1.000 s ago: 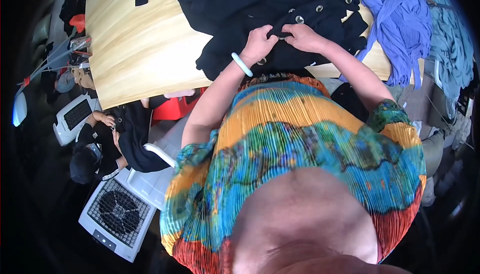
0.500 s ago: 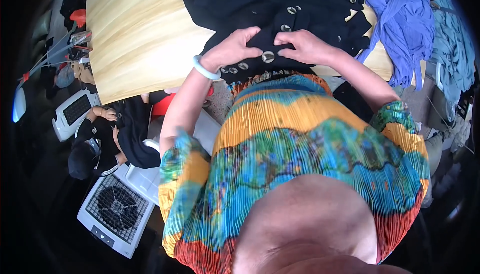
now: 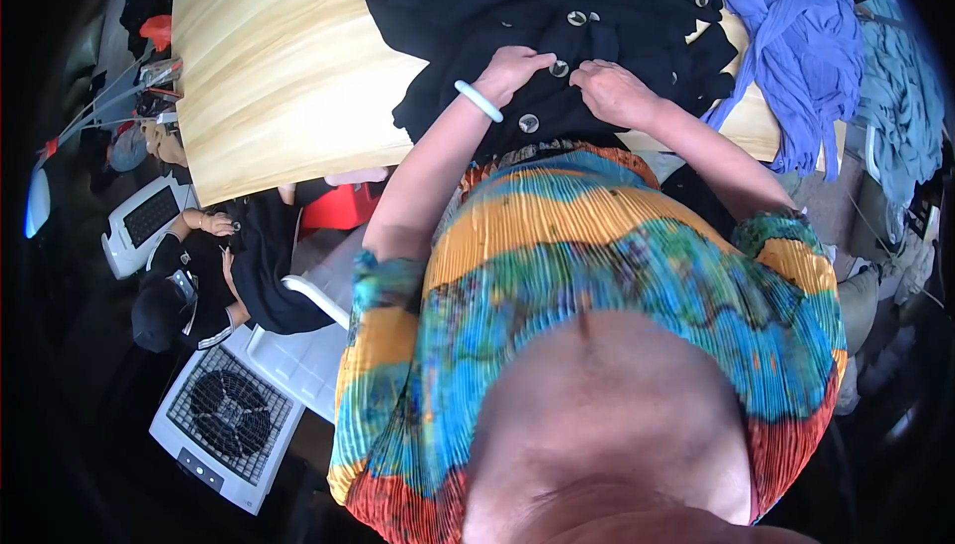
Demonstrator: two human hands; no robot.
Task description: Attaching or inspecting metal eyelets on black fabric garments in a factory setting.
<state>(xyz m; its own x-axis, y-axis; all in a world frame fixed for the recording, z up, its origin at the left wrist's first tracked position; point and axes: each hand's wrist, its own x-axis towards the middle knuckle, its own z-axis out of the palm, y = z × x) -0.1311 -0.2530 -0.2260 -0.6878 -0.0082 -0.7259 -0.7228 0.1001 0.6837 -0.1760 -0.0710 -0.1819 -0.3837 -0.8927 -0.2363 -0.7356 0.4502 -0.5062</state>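
Note:
A black garment [image 3: 477, 7] with several large round shiny buttons lies spread over the table in front of me. My left hand [image 3: 512, 72], with a pale bangle on the wrist, has its fingertips drawn together at the left edge of one round button [image 3: 559, 69]. Just right of that button, my right hand [image 3: 615, 93] is closed with its curled fingertips on the black cloth. Another round button [image 3: 528, 123] sits on the cloth nearer my body, below both hands. The undersides of my fingers are hidden.
The light wood table [image 3: 288, 77] extends left. Purple cloth [image 3: 791, 47] hangs over its right side, with blue-grey cloth [image 3: 895, 77] beyond. At lower left, a person [image 3: 189, 275] handles black cloth, near an air cooler [image 3: 229, 405] and a red container [image 3: 343, 206].
My left hand has moved right and slightly away to the button, its fingers closing. My right hand has shifted right. The near left edge of the garment has changed shape, and several buttons there no longer show.

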